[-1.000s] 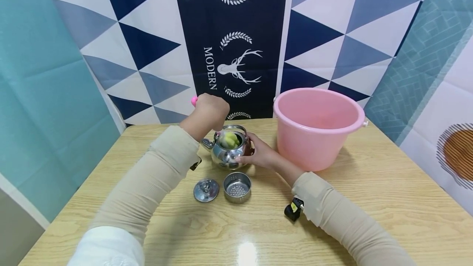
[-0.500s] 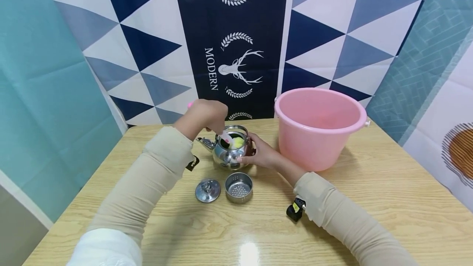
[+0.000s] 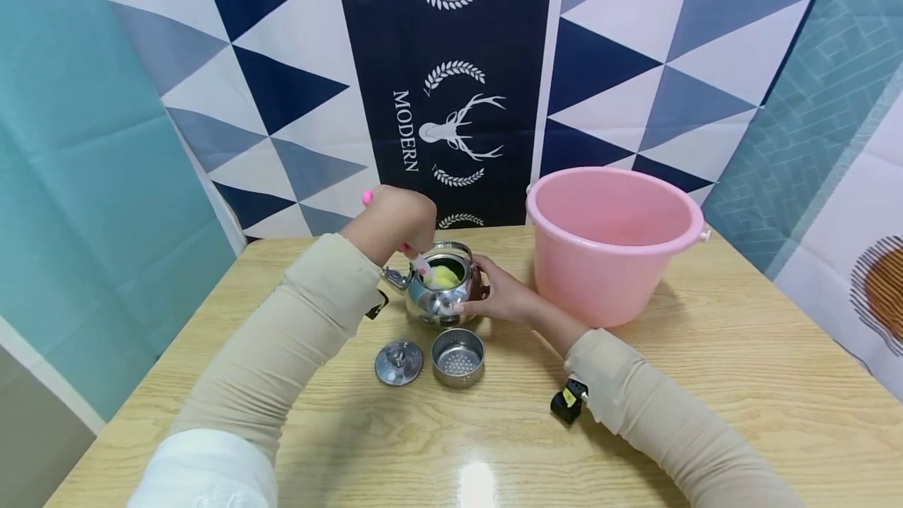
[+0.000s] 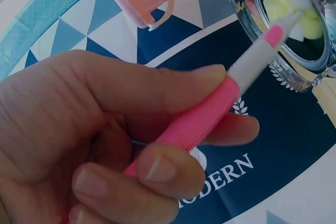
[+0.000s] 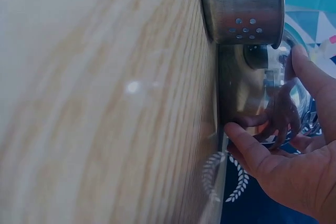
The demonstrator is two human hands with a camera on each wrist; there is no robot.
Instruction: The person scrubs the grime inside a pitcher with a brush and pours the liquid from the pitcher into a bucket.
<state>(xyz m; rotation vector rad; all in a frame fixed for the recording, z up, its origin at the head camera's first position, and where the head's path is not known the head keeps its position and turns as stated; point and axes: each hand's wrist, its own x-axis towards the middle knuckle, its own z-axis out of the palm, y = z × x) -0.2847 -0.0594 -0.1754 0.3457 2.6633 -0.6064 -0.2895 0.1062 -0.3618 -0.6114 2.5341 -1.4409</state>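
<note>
One kettle (image 3: 426, 307) is stood near the table's far side, with one pink bucket (image 3: 585, 284) to its right, just beyond the right hand (image 3: 506, 293), whose fingers are spread round the kettle's side. One lid (image 3: 399, 364) and one perforated strainer (image 3: 458, 380) are set just in front. One brush (image 4: 210, 111) is pinched in the left hand's (image 3: 404, 214) curled fingers, its yellow head held inside the kettle. The table's (image 3: 339, 445) far edge is backed by patterned cloth (image 3: 282, 92); wood is extended nearer.
</note>
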